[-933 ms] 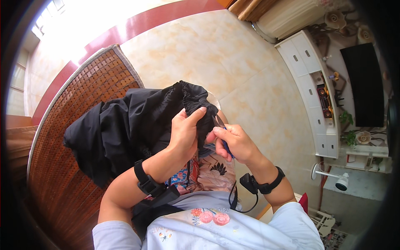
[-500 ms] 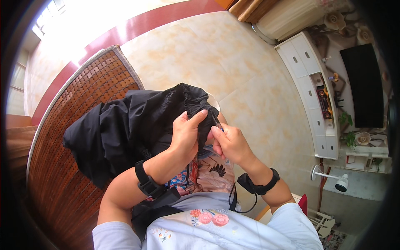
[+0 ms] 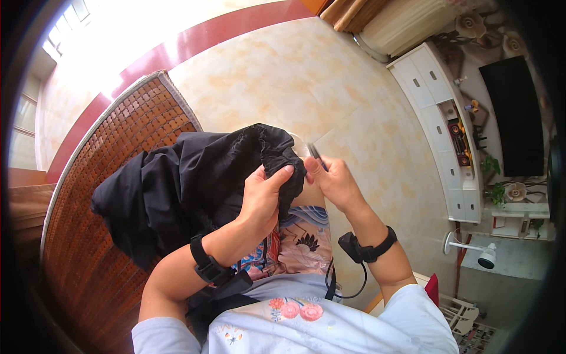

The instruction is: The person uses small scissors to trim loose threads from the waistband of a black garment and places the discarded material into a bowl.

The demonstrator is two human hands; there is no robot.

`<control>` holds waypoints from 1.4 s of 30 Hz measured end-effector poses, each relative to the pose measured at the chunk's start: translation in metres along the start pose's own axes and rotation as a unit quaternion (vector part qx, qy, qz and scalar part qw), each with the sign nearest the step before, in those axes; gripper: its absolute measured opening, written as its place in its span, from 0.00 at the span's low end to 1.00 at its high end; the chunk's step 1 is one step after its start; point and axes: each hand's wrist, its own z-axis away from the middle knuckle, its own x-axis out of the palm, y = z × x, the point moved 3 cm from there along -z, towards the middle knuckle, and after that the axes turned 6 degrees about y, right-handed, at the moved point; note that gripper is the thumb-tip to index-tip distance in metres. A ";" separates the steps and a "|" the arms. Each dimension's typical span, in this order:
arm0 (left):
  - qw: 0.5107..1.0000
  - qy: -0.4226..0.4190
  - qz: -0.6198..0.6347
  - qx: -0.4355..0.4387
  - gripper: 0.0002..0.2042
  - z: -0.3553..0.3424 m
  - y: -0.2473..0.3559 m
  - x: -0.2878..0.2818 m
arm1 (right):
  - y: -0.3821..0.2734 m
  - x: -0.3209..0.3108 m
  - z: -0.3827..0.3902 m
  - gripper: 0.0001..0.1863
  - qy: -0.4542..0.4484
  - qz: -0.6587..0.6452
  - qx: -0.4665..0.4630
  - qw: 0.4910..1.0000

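Observation:
A black cloth garment [image 3: 171,186] lies bunched across my lap, its gathered elastic edge [image 3: 277,147] at the right end. My left hand [image 3: 261,197] pinches that edge, thumb on top and the other fingers behind the cloth. Just right of it, my right hand [image 3: 337,186] is closed around a slim tool with a grey metal tip [image 3: 314,151]. The tip points up and away from me, apart from the cloth. Motion blurs the tool, so its exact kind is unclear. Beneath the garment my patterned trousers [image 3: 303,236] show.
To the left is a seat covered with a brown beaded mat [image 3: 127,124]. Pale marbled floor tiles [image 3: 377,130] stretch ahead and right. Along the right wall stand a white cabinet [image 3: 436,130] and a black television screen [image 3: 513,118]. A white camera on a stand [image 3: 484,258] is at lower right.
My right hand has moved up and slightly right with the tool, away from the gathered edge where the tool was against the cloth. My left hand keeps its pinch, nearly unmoved.

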 end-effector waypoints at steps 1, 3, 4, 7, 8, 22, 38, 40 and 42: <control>1.000 0.010 -0.019 0.006 0.07 0.000 0.001 -0.001 | 0.011 0.005 0.000 0.18 -0.085 -0.043 0.160 0.983; 1.000 0.007 0.006 0.013 0.07 0.001 0.000 0.001 | 0.013 0.012 0.002 0.17 -0.050 -0.134 0.123 0.982; 0.999 0.017 0.025 0.022 0.06 0.001 0.000 0.001 | 0.010 0.011 0.001 0.15 -0.001 -0.113 0.042 0.993; 0.997 -0.001 0.073 0.020 0.06 -0.002 0.002 -0.001 | 0.008 0.014 0.002 0.12 0.064 -0.109 -0.014 0.992; 0.997 -0.007 0.078 -0.004 0.06 -0.004 0.002 -0.003 | 0.012 0.018 0.001 0.12 0.043 -0.193 0.053 0.979; 0.999 -0.004 0.026 -0.020 0.09 -0.009 0.005 -0.006 | 0.026 0.027 -0.011 0.13 -0.026 -0.262 0.155 0.952; 0.999 0.026 0.044 0.004 0.08 -0.006 0.008 -0.002 | -0.020 0.005 0.047 0.15 -0.115 -0.009 0.091 0.989; 0.998 0.017 0.052 0.006 0.06 -0.006 0.008 -0.003 | -0.019 0.007 0.047 0.13 -0.121 0.022 0.093 0.988; 0.999 0.004 0.052 0.006 0.06 -0.006 0.008 -0.003 | -0.019 0.007 0.046 0.14 -0.113 0.030 0.083 0.990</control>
